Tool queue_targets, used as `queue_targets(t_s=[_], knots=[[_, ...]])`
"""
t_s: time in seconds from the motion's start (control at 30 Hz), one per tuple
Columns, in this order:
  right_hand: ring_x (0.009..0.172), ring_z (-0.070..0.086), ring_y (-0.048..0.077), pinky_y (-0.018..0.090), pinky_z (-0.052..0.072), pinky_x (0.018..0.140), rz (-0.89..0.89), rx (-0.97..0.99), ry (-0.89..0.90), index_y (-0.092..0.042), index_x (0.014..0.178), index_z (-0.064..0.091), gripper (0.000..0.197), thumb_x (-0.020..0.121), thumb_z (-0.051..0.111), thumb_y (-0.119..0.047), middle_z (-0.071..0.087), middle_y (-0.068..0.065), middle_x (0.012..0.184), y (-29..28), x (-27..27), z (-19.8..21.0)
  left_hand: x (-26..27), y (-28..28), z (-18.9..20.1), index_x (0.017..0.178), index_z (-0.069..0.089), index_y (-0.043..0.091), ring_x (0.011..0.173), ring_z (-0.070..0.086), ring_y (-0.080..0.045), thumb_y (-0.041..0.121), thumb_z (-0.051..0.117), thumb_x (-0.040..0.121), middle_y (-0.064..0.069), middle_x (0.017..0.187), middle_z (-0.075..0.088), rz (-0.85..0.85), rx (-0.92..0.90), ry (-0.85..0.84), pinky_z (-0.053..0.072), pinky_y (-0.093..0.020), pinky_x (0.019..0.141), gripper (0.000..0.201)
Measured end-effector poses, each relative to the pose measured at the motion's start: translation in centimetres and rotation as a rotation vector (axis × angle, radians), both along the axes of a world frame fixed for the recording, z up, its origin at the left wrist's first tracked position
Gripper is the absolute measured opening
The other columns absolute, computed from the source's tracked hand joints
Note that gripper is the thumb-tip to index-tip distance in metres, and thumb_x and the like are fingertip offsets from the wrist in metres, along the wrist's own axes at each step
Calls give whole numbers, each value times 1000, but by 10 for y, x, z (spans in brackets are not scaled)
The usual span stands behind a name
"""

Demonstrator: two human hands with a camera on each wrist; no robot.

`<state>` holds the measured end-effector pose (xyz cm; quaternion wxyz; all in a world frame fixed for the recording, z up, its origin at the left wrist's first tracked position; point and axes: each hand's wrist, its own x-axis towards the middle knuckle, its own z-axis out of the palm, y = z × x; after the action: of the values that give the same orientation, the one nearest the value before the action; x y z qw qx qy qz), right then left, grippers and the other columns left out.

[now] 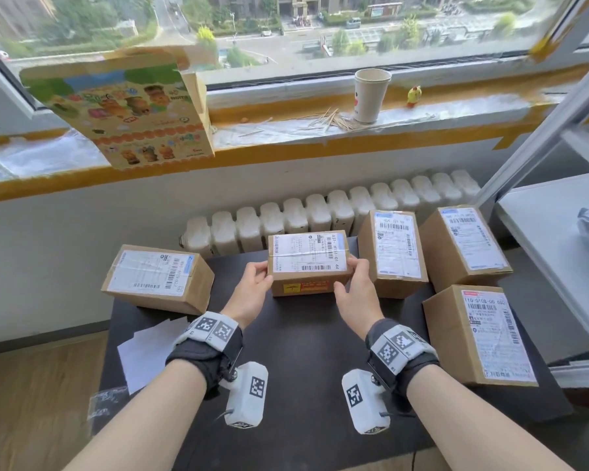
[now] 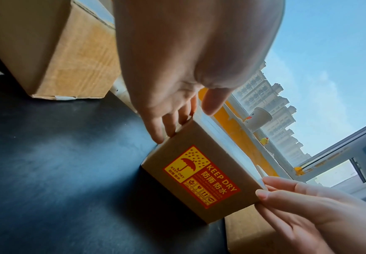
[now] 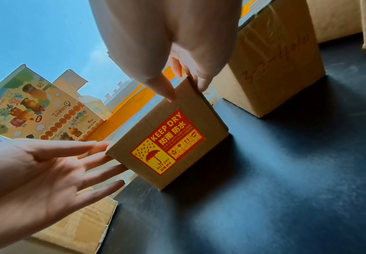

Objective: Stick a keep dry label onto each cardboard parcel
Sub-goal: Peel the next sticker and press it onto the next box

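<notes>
A small cardboard parcel point(image 1: 308, 263) is held between the two hands at the middle of the dark worktop point(image 1: 296, 351), towards its far edge, with its shipping label turned up. The left hand point(image 1: 250, 288) is laid against the parcel's left end with fingers nearly straight, and the right hand point(image 1: 352, 288) is set against the right end, thumb on the near face and fingers round the far side; whether the parcel is lifted or resting on the worktop cannot be told for certain. A red and yellow keep dry label point(image 2: 201, 177) is already stuck flat on the near face, so the labelling of this parcel is judged done and the step in hand is its setting down or straightening. Four other parcels are seen: one to the left point(image 1: 159, 278), two at the far right point(image 1: 391, 253) point(image 1: 463, 244) and one at the near right point(image 1: 478, 334); no keep dry label is visible on their shown faces. White backing sheets point(image 1: 147, 351) lie at the worktop's near left. The next move is judged to call for release of this parcel, then a fresh label to be fetched and peeled for another parcel.
</notes>
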<state>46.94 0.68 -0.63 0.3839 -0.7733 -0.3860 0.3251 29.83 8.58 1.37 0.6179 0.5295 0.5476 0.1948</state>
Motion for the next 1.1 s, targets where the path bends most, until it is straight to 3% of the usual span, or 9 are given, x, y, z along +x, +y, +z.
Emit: queue_targets(t_s=[0.13,0.27,0.4,0.57,0.63,0.77,0.83,0.93,1.1], knots=[[103,47,13,32,40,104,3,-41,-15,-14,139,29,54,90,49,-3,50,4,123,-3,3,6,7,0,1,136,33,10,119,41,-4,8,35,100,5,135,46,-25,-10,-23,31,-23,99,36],[126,43,17,25,30,110,31,-60,-37,-13,144,27,60,89,49,-2,42,1,142,-6,4,9,10,-4,4,138,31,12,120,38,-3,9,35,100,9,131,43,-45,-17,-10,30,-24,101,38],[114,46,15,27,32,109,53,-52,-71,-11,142,31,58,88,49,-2,39,3,141,-9,5,12,8,-6,4,133,40,15,119,51,-14,19,43,98,0,132,53,7,-10,43,36,-34,106,36],[146,11,16,23,10,114,111,-103,-24,-12,150,14,65,94,45,-6,11,2,159,-14,8,19,5,-20,4,147,20,20,98,58,-24,24,41,99,-9,106,59,38,-11,125,45,-40,97,52],[147,5,16,24,7,116,73,-115,3,-11,151,3,71,94,45,-8,3,3,160,-18,3,18,2,-19,3,148,21,22,112,52,-26,32,41,99,-10,122,54,18,47,208,40,-44,105,54],[135,38,24,40,31,113,-16,-105,107,-21,149,8,71,92,50,-19,36,4,150,-30,-11,8,6,-9,8,142,38,12,135,35,-20,27,41,99,-7,147,38,-62,136,246,27,-29,107,45],[128,48,21,40,36,109,9,-136,142,-25,146,21,62,91,50,-32,50,-2,140,-35,-18,-2,10,-8,8,124,54,7,118,48,-19,26,47,97,-8,132,53,-60,140,264,34,-25,92,34],[127,49,14,40,37,110,36,-147,212,-29,142,33,58,88,50,-43,53,-8,138,-39,-23,-9,10,-16,0,103,56,7,94,51,-16,22,55,93,-9,112,60,-42,94,264,36,-25,79,18],[124,52,11,41,42,106,69,-76,253,-25,137,39,66,75,58,-34,56,-8,133,-31,-18,-3,13,-31,-9,122,51,20,94,56,-12,0,47,91,1,117,62,-18,-69,21,42,-24,73,37]])
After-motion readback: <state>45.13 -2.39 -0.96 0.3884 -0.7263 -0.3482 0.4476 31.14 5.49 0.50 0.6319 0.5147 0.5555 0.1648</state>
